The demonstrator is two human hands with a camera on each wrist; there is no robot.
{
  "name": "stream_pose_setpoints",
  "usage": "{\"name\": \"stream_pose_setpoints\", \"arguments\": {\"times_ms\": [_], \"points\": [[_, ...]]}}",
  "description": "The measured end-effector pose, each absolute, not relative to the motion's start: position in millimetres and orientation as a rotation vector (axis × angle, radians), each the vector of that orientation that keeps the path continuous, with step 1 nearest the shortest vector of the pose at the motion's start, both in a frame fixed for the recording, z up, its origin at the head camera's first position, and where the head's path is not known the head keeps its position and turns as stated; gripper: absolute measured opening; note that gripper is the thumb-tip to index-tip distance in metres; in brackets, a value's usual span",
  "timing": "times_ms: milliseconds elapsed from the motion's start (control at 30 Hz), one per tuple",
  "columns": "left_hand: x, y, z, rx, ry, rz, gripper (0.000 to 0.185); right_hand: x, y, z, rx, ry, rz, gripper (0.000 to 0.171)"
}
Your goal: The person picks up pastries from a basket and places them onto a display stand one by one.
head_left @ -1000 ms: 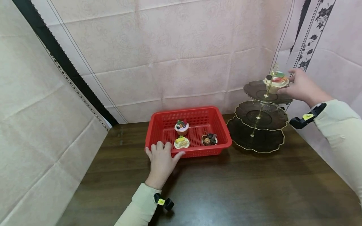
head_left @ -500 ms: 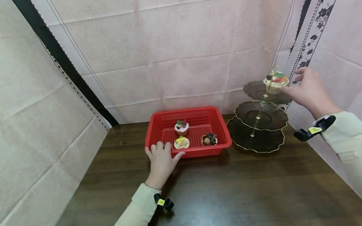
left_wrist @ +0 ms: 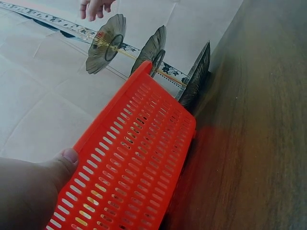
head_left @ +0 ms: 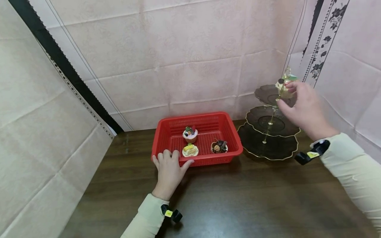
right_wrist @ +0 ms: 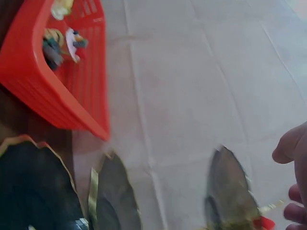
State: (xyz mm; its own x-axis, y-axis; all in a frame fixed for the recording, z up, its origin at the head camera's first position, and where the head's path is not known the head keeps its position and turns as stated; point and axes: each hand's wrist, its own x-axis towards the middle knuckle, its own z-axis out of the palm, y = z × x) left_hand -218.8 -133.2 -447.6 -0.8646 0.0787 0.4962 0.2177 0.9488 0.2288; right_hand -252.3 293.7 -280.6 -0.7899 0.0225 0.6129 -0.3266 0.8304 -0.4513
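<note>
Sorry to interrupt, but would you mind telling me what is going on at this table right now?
A person is working with toy cupcakes, a red basket and a three-tier stand on a dark wooden table. The left hand grips the basket's near rim. Three cupcakes sit inside the basket: a pink one, a yellow one and a chocolate one. The right hand hovers, fingers loosely curled and empty, beside the cupcake on the top tier.

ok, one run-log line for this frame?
left hand: grips red basket rim | right hand: open, in front of cupcake on stand top tier | basket: three cupcakes inside
</note>
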Motion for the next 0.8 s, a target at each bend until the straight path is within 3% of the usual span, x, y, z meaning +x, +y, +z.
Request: {"name": "stream_pose_setpoints", "arguments": {"times_ms": [267,533,800], "points": [[-219,-132,-449,-0.202,-2.607,-0.374,0.061,-267,250,-309,0.585,-2.111,0.497,0.039],[-218,-131,-447,-0.169,-2.600,-0.446,0.061,-287,205,-327,0.542,-2.276,0.689,0.041],[-221,-132,-448,-0.161,-2.600,-0.446,0.060,-318,163,-342,0.490,-2.554,1.032,0.053]]}}
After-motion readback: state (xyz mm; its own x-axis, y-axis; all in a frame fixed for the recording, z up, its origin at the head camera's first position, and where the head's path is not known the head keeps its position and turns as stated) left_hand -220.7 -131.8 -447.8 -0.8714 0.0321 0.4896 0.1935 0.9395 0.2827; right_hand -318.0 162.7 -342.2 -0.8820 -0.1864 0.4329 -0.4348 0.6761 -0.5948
